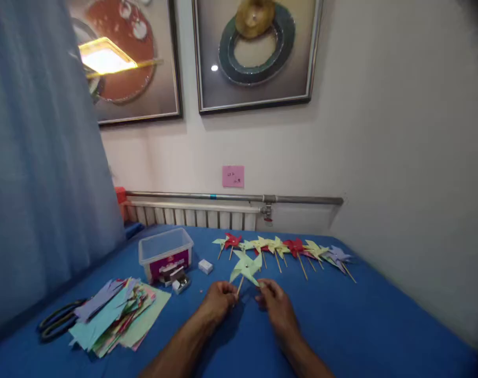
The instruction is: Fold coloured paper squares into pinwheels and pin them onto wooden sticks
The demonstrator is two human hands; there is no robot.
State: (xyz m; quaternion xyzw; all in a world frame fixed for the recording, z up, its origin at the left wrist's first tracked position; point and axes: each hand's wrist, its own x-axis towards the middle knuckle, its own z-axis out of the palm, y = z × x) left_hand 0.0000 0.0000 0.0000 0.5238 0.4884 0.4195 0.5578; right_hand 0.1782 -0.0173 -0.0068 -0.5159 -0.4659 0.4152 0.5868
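A pale green paper pinwheel point(246, 266) on a thin wooden stick sits just above my two hands on the blue table point(361, 325). My left hand point(219, 300) is closed, pinching the lower end of the stick. My right hand point(273, 299) is closed too, fingertips pinching the pinwheel's lower right blade. Behind it lies a row of several finished pinwheels point(286, 248) in red, yellow, green and purple, sticks pointing toward me.
A clear plastic box point(166, 253) stands at centre left, with a small stapler-like metal tool point(176, 278) and a little white box point(205, 266) beside it. A stack of coloured paper point(116, 315) and scissors point(58, 321) lie at left. Curtain left, radiator behind.
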